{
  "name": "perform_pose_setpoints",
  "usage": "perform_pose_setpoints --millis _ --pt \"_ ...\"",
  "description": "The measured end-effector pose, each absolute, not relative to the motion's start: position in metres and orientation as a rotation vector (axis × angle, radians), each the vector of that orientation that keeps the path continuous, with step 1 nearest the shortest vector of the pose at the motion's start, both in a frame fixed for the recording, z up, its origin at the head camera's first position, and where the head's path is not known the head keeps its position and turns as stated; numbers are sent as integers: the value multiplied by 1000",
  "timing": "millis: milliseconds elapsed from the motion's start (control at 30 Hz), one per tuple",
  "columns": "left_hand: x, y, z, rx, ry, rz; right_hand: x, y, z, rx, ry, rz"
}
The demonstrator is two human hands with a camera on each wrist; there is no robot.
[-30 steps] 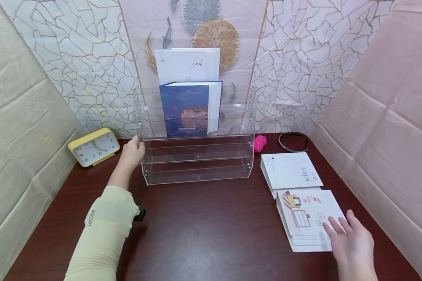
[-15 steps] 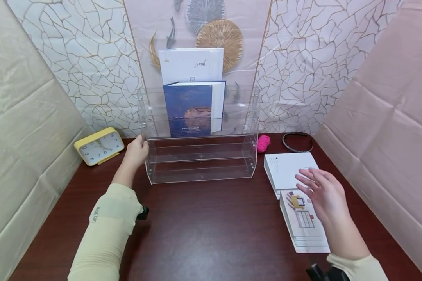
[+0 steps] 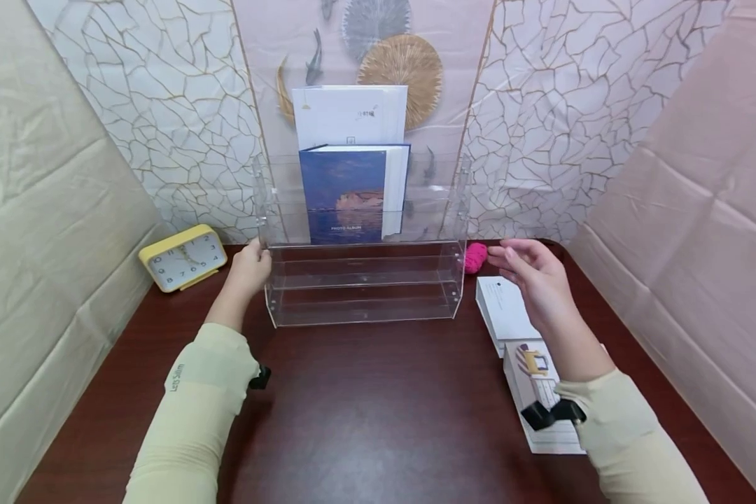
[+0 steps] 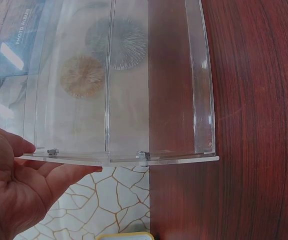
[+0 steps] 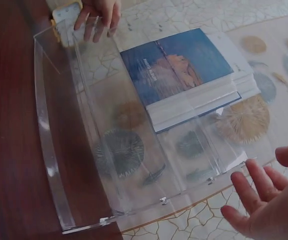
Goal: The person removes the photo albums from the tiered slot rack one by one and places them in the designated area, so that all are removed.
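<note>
Head view: the left hand (image 3: 250, 269) grips the left side panel of a tiered, clear acrylic rack (image 3: 359, 281), which stands on a dark reddish-brown wooden counter (image 3: 365, 399). From the left wrist, the thumb lies on the inner side of that panel and the fingers on the outer. At the rack's other end the right hand (image 3: 537, 276) holds nothing, its fingers loosely extended near the right side panel; whether a fingertip touches it cannot be told. A blue photo album with a sea-cliff cover (image 3: 346, 189) stands upright in the upper part, before a taller white book (image 3: 346, 115). Just beside the rack's right side lies a small bright pink textured bundle (image 3: 475, 258). Below the right hand a plain white album (image 3: 502, 308) and a white album with a yellow truck drawing (image 3: 532, 364) lie flat, end to end, partly covered by the forearm. Left of the left hand sits a yellow-framed rectangular clock (image 3: 184, 259).
</note>
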State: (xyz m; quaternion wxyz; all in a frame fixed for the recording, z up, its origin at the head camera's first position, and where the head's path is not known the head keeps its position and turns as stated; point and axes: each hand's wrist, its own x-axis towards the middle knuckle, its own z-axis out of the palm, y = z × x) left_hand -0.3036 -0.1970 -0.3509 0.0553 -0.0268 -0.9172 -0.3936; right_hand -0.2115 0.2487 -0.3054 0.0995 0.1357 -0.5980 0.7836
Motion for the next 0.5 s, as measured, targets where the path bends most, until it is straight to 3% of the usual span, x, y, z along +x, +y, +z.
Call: perform_pose_setpoints --millis 500 --pt "-304 -198 -349 -107 -2785 -1189 -267 212 -285 395 -1803 2251"
